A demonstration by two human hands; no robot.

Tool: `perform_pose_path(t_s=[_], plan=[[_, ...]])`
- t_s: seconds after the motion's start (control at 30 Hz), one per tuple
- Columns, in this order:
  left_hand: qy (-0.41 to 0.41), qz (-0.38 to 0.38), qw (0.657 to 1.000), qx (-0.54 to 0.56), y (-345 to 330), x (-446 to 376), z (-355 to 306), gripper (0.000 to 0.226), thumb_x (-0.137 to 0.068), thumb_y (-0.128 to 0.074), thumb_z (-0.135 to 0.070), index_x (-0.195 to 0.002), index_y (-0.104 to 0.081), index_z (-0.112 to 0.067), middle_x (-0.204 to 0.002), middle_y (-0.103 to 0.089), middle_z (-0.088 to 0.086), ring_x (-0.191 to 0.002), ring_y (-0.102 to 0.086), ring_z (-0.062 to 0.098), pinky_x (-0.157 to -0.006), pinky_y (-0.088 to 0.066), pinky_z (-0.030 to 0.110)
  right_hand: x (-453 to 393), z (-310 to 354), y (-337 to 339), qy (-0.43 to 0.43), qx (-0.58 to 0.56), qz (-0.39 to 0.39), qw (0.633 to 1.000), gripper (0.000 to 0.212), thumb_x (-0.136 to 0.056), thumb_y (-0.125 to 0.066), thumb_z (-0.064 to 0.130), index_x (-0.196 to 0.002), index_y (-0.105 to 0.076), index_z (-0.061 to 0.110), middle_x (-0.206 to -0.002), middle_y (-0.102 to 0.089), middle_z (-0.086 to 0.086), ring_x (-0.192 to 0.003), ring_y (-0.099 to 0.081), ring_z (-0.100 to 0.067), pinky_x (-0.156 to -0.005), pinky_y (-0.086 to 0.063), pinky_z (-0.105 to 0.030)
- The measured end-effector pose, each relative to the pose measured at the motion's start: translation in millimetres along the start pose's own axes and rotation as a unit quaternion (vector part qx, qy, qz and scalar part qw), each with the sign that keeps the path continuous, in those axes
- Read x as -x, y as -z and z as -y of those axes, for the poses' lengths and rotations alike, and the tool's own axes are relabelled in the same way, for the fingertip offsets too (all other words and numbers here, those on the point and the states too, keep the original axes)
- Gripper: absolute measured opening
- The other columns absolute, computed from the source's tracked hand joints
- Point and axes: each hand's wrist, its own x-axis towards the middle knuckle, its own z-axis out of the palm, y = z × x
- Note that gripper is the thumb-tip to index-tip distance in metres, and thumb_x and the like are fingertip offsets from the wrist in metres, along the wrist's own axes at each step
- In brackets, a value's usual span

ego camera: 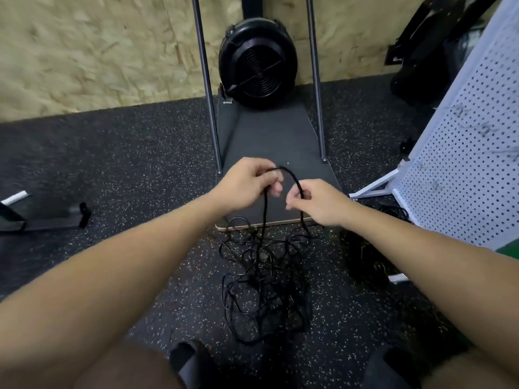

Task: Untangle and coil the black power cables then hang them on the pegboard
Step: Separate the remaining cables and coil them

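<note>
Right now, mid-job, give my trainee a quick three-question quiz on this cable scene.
1. True or false: both the left hand and the right hand hold the black cable.
2. Where does the tangled cable pile lie? A) on the pegboard B) on the speckled floor C) on the black fan
3. On which side of the view does the pegboard stand?

Key: 1 true; 2 B; 3 right.

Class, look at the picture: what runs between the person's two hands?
In the head view, a loop of black cable arches from the left hand to the right hand; both grip it.
</note>
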Motion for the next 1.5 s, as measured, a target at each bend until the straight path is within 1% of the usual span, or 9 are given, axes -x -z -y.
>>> perform_pose_path(t_s=[0.1, 0.27, 0.4, 0.53, 0.63, 0.87, 1.07, 1.3, 1.5], plan=[[-0.028, -0.045, 0.996, 0.067, 23.1, 1.3, -42.6, 0.02, -0.113, -0.054, 0.0, -0.112, -0.069, 0.012, -0.086, -0.076, 0.013, -0.077, -0.075, 0.019, -0.077, -0.058, 0.024, 14.4, 26.3, 12.0, -0.002, -0.036, 0.015, 0.999, 0.015, -0.108, -0.068, 0.036, -0.114, -0.079, 0.027, -0.104, -0.083, 0.003, -0.076, -0.067, -0.017, -0.067, -0.052, -0.031], [-0.072, -0.109, 0.983, 0.128, 30.9, 7.8, -89.8, 0.02, -0.112, -0.057, -0.004, -0.107, -0.076, -0.002, -0.093, -0.08, 0.014, -0.086, -0.079, 0.024, -0.083, -0.06, 0.031, 27.0, 82.0, 21.5, 0.056, -0.099, 0.049, 0.992, 0.022, -0.113, -0.06, 0.035, -0.124, -0.079, 0.034, -0.123, -0.08, -0.011, -0.118, -0.076, -0.033, -0.099, -0.064, -0.057], [-0.054, -0.124, 0.973, 0.188, 26.0, 11.6, -95.7, 0.009, -0.109, -0.067, -0.016, -0.112, -0.075, -0.013, -0.108, -0.082, 0.009, -0.107, -0.08, 0.023, -0.079, -0.05, 0.029, 34.1, 102.0, 29.7, 0.068, -0.149, 0.016, 0.986, 0.023, -0.115, -0.057, 0.017, -0.112, -0.077, 0.006, -0.105, -0.084, -0.007, -0.105, -0.081, -0.019, -0.092, -0.068, -0.053], [0.004, -0.097, 0.948, 0.304, 17.7, 22.7, -72.9, 0.057, -0.1, -0.076, -0.036, -0.149, -0.058, -0.014, -0.135, -0.077, 0.011, -0.134, -0.069, 0.028, -0.107, -0.052, 0.051, 30.0, 106.1, 41.3, 0.068, -0.214, -0.071, 0.972, 0.021, -0.115, -0.056, 0.014, -0.11, -0.074, 0.004, -0.1, -0.084, -0.01, -0.096, -0.084, -0.027, -0.095, -0.066, -0.057], [0.021, 0.007, 0.984, 0.178, 4.8, 37.3, -59.1, 0.052, -0.106, -0.068, -0.041, -0.155, -0.058, -0.026, -0.142, -0.074, -0.004, -0.141, -0.062, 0.013, -0.12, -0.045, 0.05, 20.7, 117.5, 58.3, 0.086, -0.278, -0.14, 0.946, 0.024, -0.113, -0.056, 0.01, -0.1, -0.073, -0.001, -0.091, -0.079, -0.016, -0.089, -0.082, -0.031, -0.091, -0.068, -0.054], [-0.005, -0.068, 0.998, 0.004, -27.2, 31.6, -45.3, 0.017, -0.116, -0.044, -0.011, -0.108, -0.058, -0.011, -0.101, -0.081, 0.008, -0.101, -0.08, 0.023, -0.103, -0.059, 0.054, -1.6, 123.9, 63.3, 0.109, -0.388, -0.169, 0.899, 0.026, -0.115, -0.056, 0.024, -0.113, -0.074, 0.004, -0.108, -0.081, -0.009, -0.11, -0.08, -0.027, -0.092, -0.065, -0.044], [-0.011, -0.179, 0.982, 0.054, -4.7, 11.7, -61.6, 0.018, -0.111, -0.045, -0.017, -0.105, -0.062, -0.016, -0.095, -0.078, 0.005, -0.09, -0.077, 0.031, -0.088, -0.064, 0.056, -2.2, 79.6, 22.6, 0.013, -0.186, -0.003, 0.982, 0.083, -0.09, -0.067, 0.077, -0.157, -0.056, 0.029, -0.132, -0.073, 0.02, -0.122, -0.066, 0.002, -0.115, -0.05, -0.039], [0.019, -0.196, 0.953, 0.231, 1.4, -4.0, -57.6, 0.016, -0.117, -0.038, -0.01, -0.117, -0.053, -0.007, -0.101, -0.075, 0.019, -0.097, -0.082, 0.04, -0.09, -0.064, 0.068, -3.3, 53.3, 5.1, -0.005, -0.103, 0.049, 0.993, 0.016, -0.106, -0.073, 0.031, -0.11, -0.077, 0.016, -0.11, -0.083, 0.002, -0.092, -0.075, -0.009, -0.105, -0.056, -0.042], [0.03, -0.134, 0.948, 0.287, -2.6, -8.0, -55.2, 0.029, -0.115, -0.056, -0.042, -0.118, -0.061, -0.014, -0.125, -0.079, 0.015, -0.12, -0.077, 0.027, -0.108, -0.056, 0.051, -1.5, 70.7, 18.7, -0.011, -0.124, 0.069, 0.99, 0.026, -0.114, -0.053, 0.009, -0.105, -0.072, -0.007, -0.1, -0.083, -0.018, -0.096, -0.082, -0.032, -0.095, -0.067, -0.048]])
